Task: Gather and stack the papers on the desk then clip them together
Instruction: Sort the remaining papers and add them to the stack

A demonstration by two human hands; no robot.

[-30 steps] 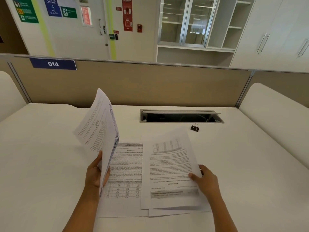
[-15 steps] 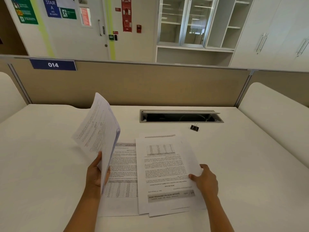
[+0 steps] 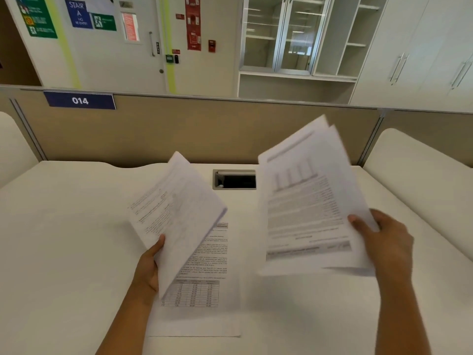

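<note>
Right sheets (image 3: 307,201): now in the air, right of centre, tilted up and motion-blurred. Half a second ago they lie flat on the desk (image 3: 64,239) under the right hand (image 3: 384,242); now that hand has them off the surface, thumb on the printed face at the right edge, clamped on the paper. At least two sheets, their far corners fanned apart.

Left bundle (image 3: 176,221): held upright-tilted, left of centre, by the left hand (image 3: 149,267), thumb across the near face, closed on its lower edge. It has shifted slightly toward the middle.

Last sheet (image 3: 204,290): flat on the desk, near centre, its table print showing, partly behind the left bundle. It is the only paper left lying down.

Judgement: gathering is nearly done. The two held lots need merging, the last sheet needs collecting, and all edges need squaring.

Binder clip: not visible now; probably hidden behind the right sheets, near the cable slot (image 3: 234,179). Beige partition (image 3: 204,131) beyond.
</note>
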